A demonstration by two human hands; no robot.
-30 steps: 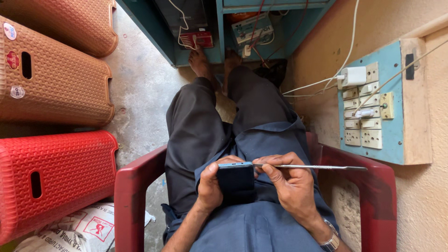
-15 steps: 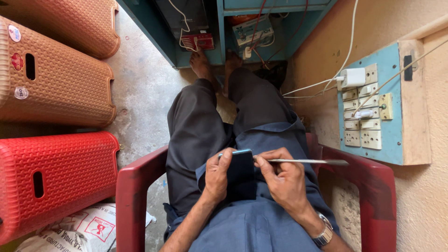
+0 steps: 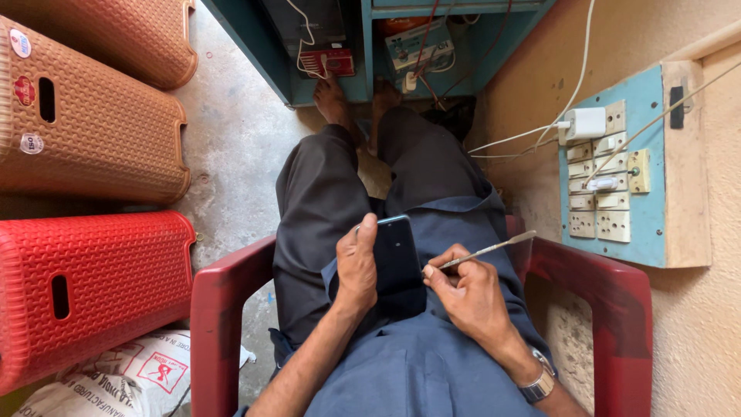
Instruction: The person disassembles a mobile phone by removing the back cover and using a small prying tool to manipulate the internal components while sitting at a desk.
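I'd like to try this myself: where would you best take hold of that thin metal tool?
Grip the thin metal tool low on its shaft, near the end at the dark phone, coming from the right, pen-style, as the right hand does. The flat far end juts out free; the left hand steadies the phone.

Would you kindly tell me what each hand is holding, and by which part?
Left hand grips the dark phone along its left edge; right hand pinches the thin metal tool near its lower end.
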